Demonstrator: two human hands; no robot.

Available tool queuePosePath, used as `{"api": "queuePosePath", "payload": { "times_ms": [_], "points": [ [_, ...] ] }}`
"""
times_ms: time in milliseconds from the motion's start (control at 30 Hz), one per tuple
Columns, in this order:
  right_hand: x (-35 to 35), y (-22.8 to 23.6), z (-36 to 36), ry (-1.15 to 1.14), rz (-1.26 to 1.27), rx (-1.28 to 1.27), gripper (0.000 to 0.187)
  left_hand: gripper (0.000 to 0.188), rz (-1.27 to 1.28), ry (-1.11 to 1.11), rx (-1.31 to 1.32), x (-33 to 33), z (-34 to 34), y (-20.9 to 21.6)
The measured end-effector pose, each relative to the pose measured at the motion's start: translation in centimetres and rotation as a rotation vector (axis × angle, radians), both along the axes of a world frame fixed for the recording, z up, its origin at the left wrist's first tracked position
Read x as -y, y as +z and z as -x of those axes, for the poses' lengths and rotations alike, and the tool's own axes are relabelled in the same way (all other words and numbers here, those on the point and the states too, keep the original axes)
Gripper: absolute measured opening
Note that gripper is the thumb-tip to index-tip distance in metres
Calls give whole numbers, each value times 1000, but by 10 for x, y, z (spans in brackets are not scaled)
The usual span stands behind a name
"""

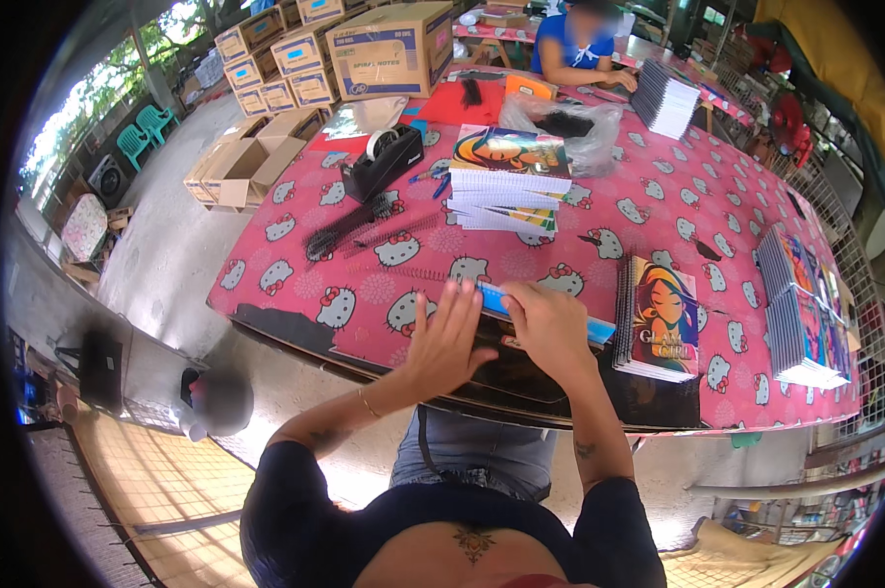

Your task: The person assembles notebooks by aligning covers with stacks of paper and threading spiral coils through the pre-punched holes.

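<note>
My left hand (447, 335) is at the near edge of the table, its fingers stretched out and lying near the end of a thin spiral wire coil (393, 272). That coil runs left from my fingers across the tablecloth. My right hand (552, 328) is closed on a long blue flat piece (599, 330) that looks like the edge of a notebook; the hands cover much of it. To the right of this piece stands a stack of spiral notebooks (658, 318) with an illustrated cover. Beyond my hands is a pile of notebooks or loose page blocks (509, 181).
A black tape dispenser (384, 162) and bundles of black coils (340, 230) lie left on the pink patterned tablecloth (295, 235). More notebook stacks (800, 309) stand right. At the far side sits a person in blue (575, 49) by another stack (665, 98). Cartons (393, 49) rise at the far left.
</note>
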State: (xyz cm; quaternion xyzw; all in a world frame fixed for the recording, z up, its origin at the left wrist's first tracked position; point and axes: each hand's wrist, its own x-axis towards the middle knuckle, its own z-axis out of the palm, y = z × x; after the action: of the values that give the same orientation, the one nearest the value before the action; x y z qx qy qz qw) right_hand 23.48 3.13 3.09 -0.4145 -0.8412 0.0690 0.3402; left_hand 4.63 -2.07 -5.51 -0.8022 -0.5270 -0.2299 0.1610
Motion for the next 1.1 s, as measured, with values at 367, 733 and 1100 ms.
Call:
{"api": "queuePosePath", "payload": {
  "times_ms": [367, 733, 1100],
  "points": [
    [4, 6, -11, 44, -17, 58, 17, 87, -113, 44, -88, -34, 0, 43],
    [17, 6, -55, -5, 27, 133, 28, 87, 61, -142, -164, -12, -13, 46],
    [12, 6, -44, 32, 48, 100, 30, 90, 202, -165, -143, -9, -29, 71]
  ]
}}
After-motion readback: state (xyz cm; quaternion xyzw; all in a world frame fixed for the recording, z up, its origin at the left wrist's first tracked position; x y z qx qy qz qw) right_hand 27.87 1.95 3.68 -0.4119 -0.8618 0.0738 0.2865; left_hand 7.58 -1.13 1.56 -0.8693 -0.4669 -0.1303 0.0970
